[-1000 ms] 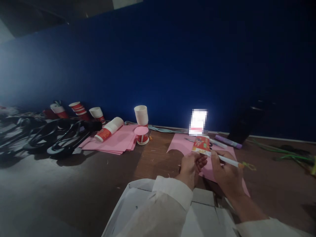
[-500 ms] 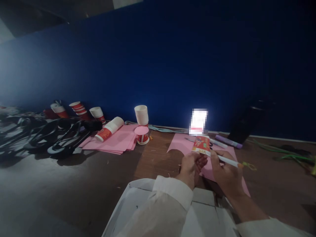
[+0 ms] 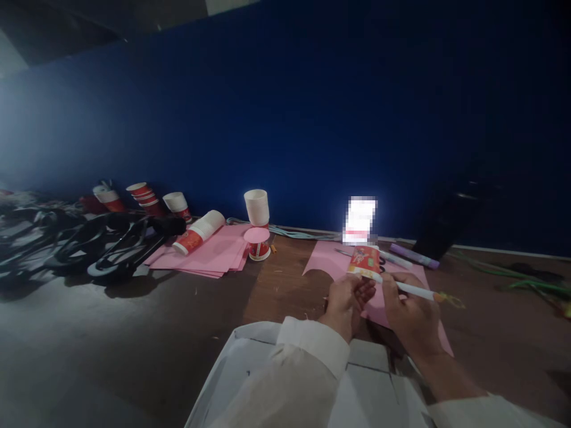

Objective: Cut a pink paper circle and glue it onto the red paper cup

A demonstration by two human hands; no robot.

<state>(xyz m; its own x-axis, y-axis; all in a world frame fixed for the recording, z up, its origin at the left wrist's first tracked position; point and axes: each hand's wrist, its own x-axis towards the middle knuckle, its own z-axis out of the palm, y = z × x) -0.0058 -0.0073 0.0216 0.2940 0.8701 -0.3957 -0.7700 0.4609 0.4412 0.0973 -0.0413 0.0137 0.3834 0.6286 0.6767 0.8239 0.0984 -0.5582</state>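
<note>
Dark tabletop (image 3: 134,351) runs along the base of a blue wall (image 3: 267,119). Both forearms enter from the near edge, converging right of centre; left sleeve (image 3: 307,351) is pale and cuffed at the wrist, right forearm mostly bare above its sleeve.

Right hand (image 3: 413,315): wrist angled up and inward, fingers curled, thumb on top, gripping a white pen-like rod. Left hand (image 3: 345,300): wrist bent inward, fingers curled, thumb side pinching the near edge of a red printed paper cup (image 3: 366,260). Hands near each other, above a pink sheet (image 3: 328,258) with one curved cut edge.

Containers. Nested paper cups (image 3: 198,233) lie on their side on a stack of pink sheets (image 3: 223,252). Left of these, a stack of red cups (image 3: 145,199) leans; beside it, a single cup (image 3: 177,205), contents not discernible. Leftmost cup (image 3: 110,199) holds something pale, too blurred to identify. Near centre, a white cup (image 3: 256,208) stands mouth up behind an inverted cup (image 3: 259,249) bearing a pink disc (image 3: 256,235) on top. Interior of the held cup is hidden.

White rod (image 3: 417,290): slanted, inner end close to the held cup's rim; contact unclear. Outer end orange, with a thin yellowish loop (image 3: 454,301).
</note>
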